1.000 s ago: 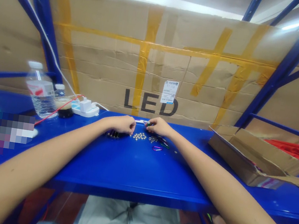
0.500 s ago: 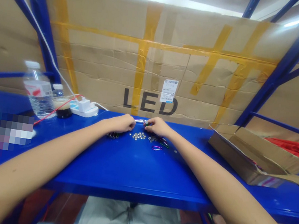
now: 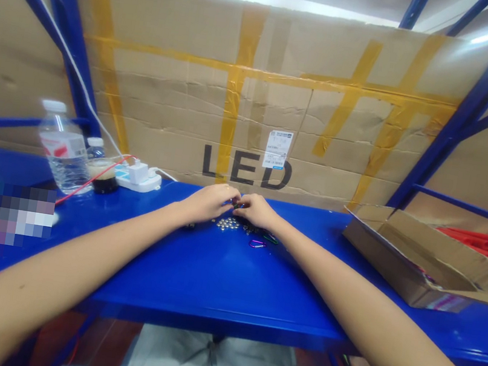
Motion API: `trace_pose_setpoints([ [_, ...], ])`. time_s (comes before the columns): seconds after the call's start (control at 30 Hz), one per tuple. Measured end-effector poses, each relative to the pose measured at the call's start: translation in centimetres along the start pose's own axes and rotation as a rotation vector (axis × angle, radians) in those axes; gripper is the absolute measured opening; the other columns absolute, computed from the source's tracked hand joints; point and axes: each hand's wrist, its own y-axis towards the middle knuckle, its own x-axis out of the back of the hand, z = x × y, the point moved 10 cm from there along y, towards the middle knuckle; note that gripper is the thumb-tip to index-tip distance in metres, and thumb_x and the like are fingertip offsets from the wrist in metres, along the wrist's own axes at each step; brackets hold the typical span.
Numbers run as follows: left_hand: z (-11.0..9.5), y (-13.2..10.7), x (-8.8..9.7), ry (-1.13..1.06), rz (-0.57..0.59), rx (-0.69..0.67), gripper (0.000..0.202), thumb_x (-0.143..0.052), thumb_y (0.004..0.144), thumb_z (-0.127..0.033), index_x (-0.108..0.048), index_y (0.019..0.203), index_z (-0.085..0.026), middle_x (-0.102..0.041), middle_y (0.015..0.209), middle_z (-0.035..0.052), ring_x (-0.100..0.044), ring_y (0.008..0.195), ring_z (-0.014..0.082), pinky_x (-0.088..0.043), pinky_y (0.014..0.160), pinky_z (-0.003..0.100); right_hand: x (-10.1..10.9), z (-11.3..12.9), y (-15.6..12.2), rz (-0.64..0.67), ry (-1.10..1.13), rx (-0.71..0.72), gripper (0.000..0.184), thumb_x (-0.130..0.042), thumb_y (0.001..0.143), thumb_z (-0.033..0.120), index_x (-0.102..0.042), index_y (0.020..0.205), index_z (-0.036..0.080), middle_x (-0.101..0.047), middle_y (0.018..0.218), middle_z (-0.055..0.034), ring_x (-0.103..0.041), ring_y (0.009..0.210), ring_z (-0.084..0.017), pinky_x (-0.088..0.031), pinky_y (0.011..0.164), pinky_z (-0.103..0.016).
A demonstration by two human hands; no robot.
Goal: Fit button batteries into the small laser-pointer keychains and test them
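Note:
My left hand (image 3: pixel 209 201) and my right hand (image 3: pixel 257 209) meet at the far middle of the blue table (image 3: pixel 220 277), fingertips pinched together on a small dark part I cannot make out. Just below the hands lies a cluster of small silver round pieces (image 3: pixel 227 224). A purple carabiner clip (image 3: pixel 257 244) and a green one (image 3: pixel 270 238) lie to the right of them. A few dark small parts sit under my left wrist, mostly hidden.
A water bottle (image 3: pixel 62 147), a smaller dark bottle (image 3: pixel 100 166) and a white power strip (image 3: pixel 138 176) with a red cable stand at the left. An open cardboard box (image 3: pixel 420 261) lies at the right. A taped cardboard wall marked LED (image 3: pixel 246 168) closes the back.
My left hand has moved right and a little up, off the dark parts, until its fingertips meet my right hand. The right hand has hardly shifted.

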Motion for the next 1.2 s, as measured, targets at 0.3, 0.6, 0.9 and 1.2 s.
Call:
trace_pose_setpoints([
  [0.3,-0.8,-0.1,1.0,0.0,-0.125,-0.105,0.014,-0.048,0.095,-0.017,-0.062,0.098,-0.016,-0.066,0.093,0.0072,-0.06,0.087,0.0178,-0.047,0.079,0.03,0.8,1.4,0.0,-0.1,0.002,0.174,0.011,-0.066,0.08,0.012,-0.075,0.084,0.016,-0.071,0.09,-0.0038,-0.062,0.082,-0.017,-0.045,0.078,-0.028],
  [0.6,-1.8,-0.9,2.5,-0.03,-0.354,-0.252,0.018,-0.05,0.097,-0.017,-0.064,0.108,-0.017,-0.069,0.094,0.0072,-0.064,0.087,0.0173,-0.053,0.077,0.032,2.0,1.8,-0.2,-0.225,0.113,0.298,0.01,-0.068,0.081,0.012,-0.075,0.078,0.018,-0.066,0.082,-0.0022,-0.061,0.078,-0.016,-0.048,0.076,-0.03],
  [0.9,-2.3,-1.1,2.5,-0.025,-0.395,-0.285,0.024,-0.05,0.098,-0.016,-0.062,0.118,-0.016,-0.071,0.099,0.0084,-0.066,0.093,0.0178,-0.056,0.081,0.033,2.9,2.7,-0.8,-0.324,0.065,0.397,0.017,-0.066,0.083,0.01,-0.079,0.086,0.021,-0.067,0.084,-0.0026,-0.063,0.08,-0.015,-0.048,0.075,-0.029],
  [1.2,-2.8,-1.3,2.7,-0.009,-0.426,-0.319,0.024,-0.048,0.099,-0.016,-0.061,0.118,-0.016,-0.07,0.101,0.0089,-0.066,0.095,0.0179,-0.056,0.083,0.034,3.4,4.2,-1.7,-0.382,-0.088,0.518,0.023,-0.059,0.087,0.007,-0.077,0.091,0.02,-0.069,0.092,-0.0063,-0.064,0.085,-0.018,-0.051,0.077,-0.032],
])
